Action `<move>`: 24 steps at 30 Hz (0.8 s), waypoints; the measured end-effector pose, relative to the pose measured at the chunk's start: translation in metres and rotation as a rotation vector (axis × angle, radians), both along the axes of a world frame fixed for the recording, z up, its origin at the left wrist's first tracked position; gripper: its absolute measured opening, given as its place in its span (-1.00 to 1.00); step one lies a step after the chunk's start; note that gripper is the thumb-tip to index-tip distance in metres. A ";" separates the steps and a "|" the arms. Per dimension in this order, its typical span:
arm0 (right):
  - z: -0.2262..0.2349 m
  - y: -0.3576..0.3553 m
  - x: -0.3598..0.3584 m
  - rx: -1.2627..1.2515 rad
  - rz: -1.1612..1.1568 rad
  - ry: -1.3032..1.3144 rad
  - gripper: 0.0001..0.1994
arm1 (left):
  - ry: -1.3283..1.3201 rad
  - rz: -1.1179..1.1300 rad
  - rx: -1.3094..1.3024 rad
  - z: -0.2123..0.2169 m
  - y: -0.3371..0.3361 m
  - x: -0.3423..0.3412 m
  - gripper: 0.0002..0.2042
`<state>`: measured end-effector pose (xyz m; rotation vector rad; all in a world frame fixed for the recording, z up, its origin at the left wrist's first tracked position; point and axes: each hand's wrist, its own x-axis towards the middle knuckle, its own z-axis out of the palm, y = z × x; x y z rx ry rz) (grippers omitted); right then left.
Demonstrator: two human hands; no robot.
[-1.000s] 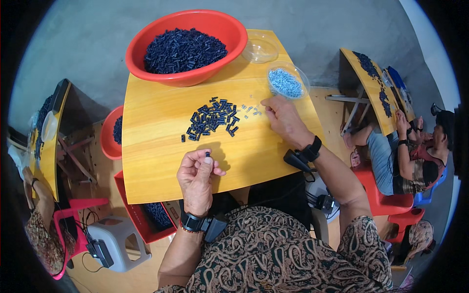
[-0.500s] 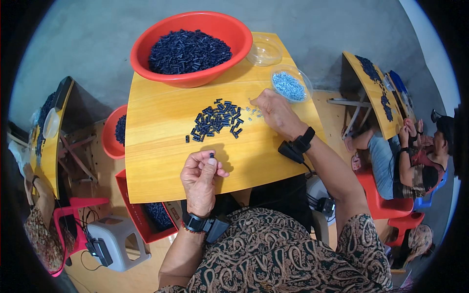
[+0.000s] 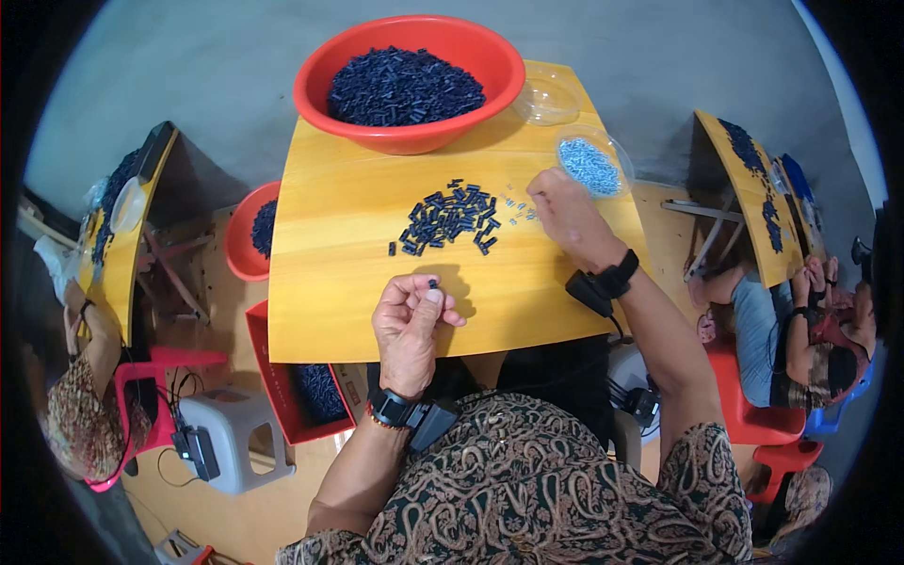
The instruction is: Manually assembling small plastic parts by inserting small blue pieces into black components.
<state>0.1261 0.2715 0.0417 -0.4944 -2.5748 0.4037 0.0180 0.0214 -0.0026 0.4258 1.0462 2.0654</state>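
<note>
While a red bin (image 3: 282, 377) of dark parts sat below the table's left edge, the left hand (image 3: 407, 325) was curled nearly shut over the table (image 3: 339, 282), thumb and forefinger pinching one small dark piece (image 3: 432, 282) upright at the fingertips. It looked light, stiff and hard, and small enough to slip, so a fingertip pinch across its sides seemed the right hold. Beyond it a loose pile (image 3: 450, 217) of the same pieces lay mid-table, with the red bowl (image 3: 410, 80) of more behind. Right of the pile, tiny pale beads (image 3: 516, 209) were scattered; the right hand (image 3: 565, 217) lay palm down among them, fingers bent toward them, though I could not tell whether it held one. A clear dish (image 3: 591, 165) of beads stood just beyond.
</note>
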 end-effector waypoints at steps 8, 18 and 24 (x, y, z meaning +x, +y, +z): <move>0.006 -0.052 0.032 -0.485 -0.005 0.210 -0.91 | -0.041 0.009 0.065 0.006 -0.001 0.000 -0.82; -0.025 -0.064 0.058 -0.696 0.062 0.174 -0.88 | 0.280 0.629 -0.068 0.036 -0.051 -0.050 -0.87; -0.030 -0.069 0.060 -0.935 0.023 0.231 -0.88 | 0.236 1.022 -0.208 -0.014 -0.141 -0.097 -0.91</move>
